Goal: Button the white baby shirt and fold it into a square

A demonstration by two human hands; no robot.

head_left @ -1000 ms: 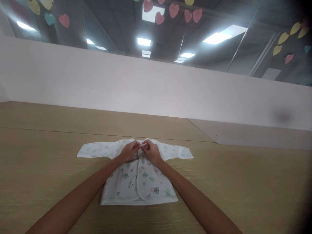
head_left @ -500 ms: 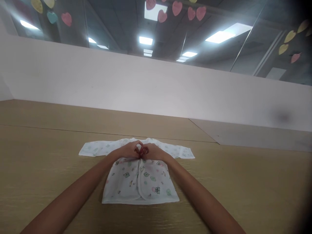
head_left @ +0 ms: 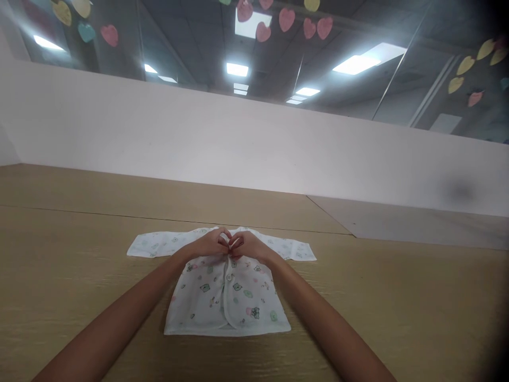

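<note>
A small white baby shirt with a print of little animals and green and pink shapes lies face up, its sleeves spread to both sides. My left hand and my right hand meet at the middle of its front opening, below the neckline. Both pinch the fabric edges there, fingertips almost touching. Whatever lies between the fingertips is hidden. Lower on the front edge a round button shows. Beneath it the two front panels part slightly at the hem.
The shirt lies on a wood-coloured table with a seam running across behind it. A low white wall stands at the back, topped by glass with paper hearts. A grey panel adjoins at right.
Both hands stay at the same spot on the front opening, with the fingers shifted slightly. The shirt's front is lifted a little between them. The view has tilted slightly.
</note>
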